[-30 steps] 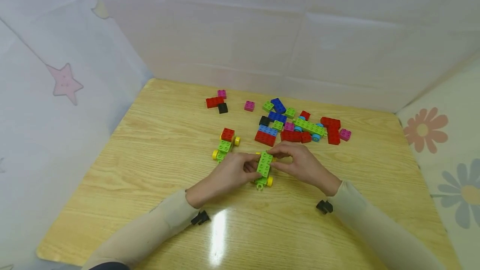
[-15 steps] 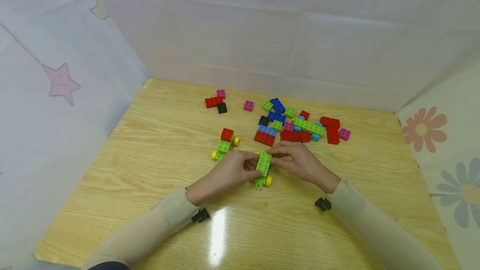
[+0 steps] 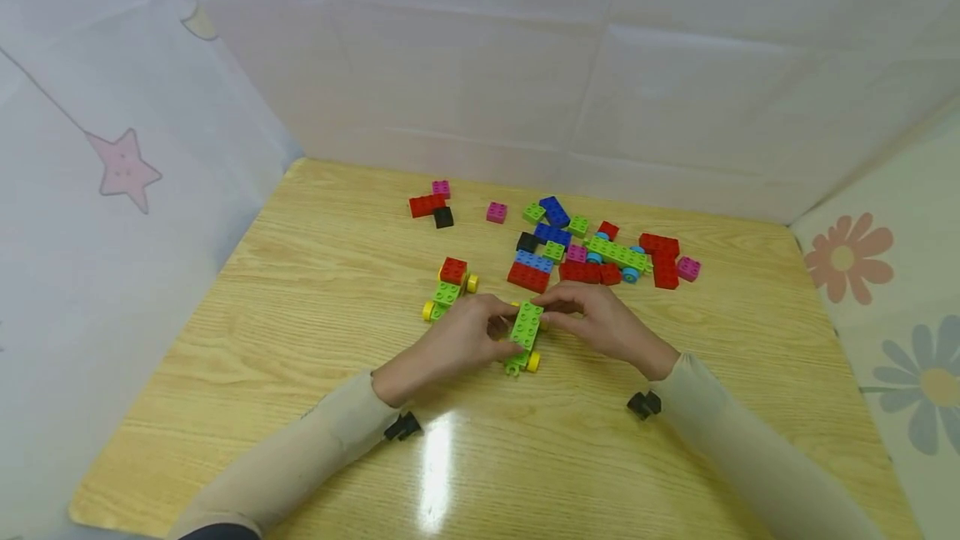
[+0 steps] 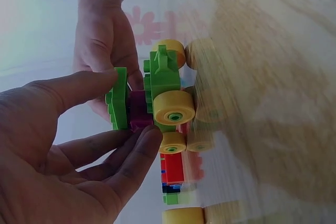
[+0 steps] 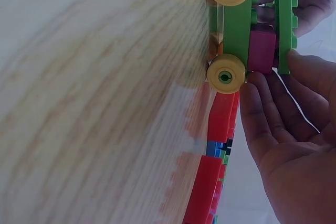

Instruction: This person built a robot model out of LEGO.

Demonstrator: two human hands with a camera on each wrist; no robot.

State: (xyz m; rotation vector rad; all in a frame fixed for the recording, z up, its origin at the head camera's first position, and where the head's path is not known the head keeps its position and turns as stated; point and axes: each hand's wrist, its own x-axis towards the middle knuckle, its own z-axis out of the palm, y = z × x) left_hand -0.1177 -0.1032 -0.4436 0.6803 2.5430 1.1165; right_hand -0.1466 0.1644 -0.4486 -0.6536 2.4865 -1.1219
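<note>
A green wheeled toy car base with yellow wheels stands on the table between my hands. On it sits a purple brick, and a studded green plate lies across the top. With thumb and fingers my left hand pinches the plate and purple brick from the left, near the hooked end. At the far end my right hand grips them too, its thumb on the plate and its fingertips by the purple brick. In the left wrist view the plate looks slightly tilted over the brick.
Just left stands another yellow-wheeled car with a red brick on top. Loose bricks lie behind, among them a red brick and a green car base with blue wheels. A red brick lies farther left on the wooden table.
The held car has shifted slightly left, its hooked near end most. Both hands keep their grip and move a little with it. The other bricks stay put.
</note>
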